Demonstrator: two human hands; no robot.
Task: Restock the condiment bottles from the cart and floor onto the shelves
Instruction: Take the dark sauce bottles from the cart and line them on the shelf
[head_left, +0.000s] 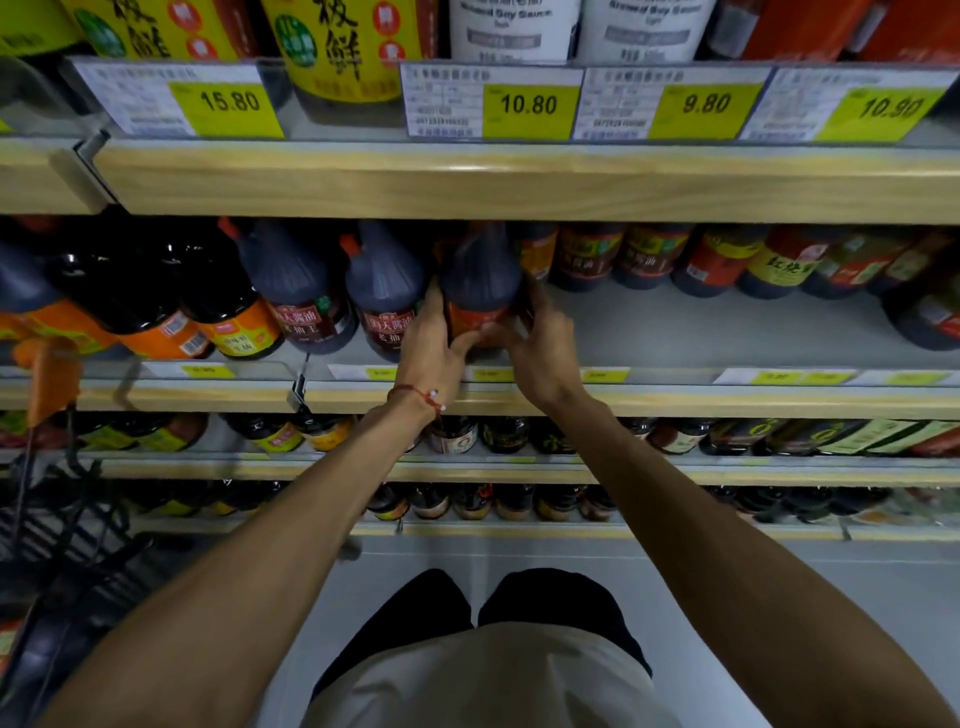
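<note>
- Both hands grip one dark bottle (480, 283) with a red-orange label, at the front of the middle shelf (701, 332).
- The left hand (428, 343) holds the bottle's left side: its fingers (434, 304) reach up along the side and the thumb lies across the lower label.
- The right hand (543, 353) holds the right side: its fingers (540, 306) curl round the far edge, and its thumb meets the left thumb on the label.
- The hands hide the bottle's base, so I cannot tell whether it rests on the shelf.
- The next bottle (384, 291) stands just left of it, touching the left hand.
- To the right the shelf is bare at the front, with a row (649, 254) at the back.
- A red cord (421, 396) circles the left wrist.
- A black wire cart (67, 540) shows at lower left.
</note>
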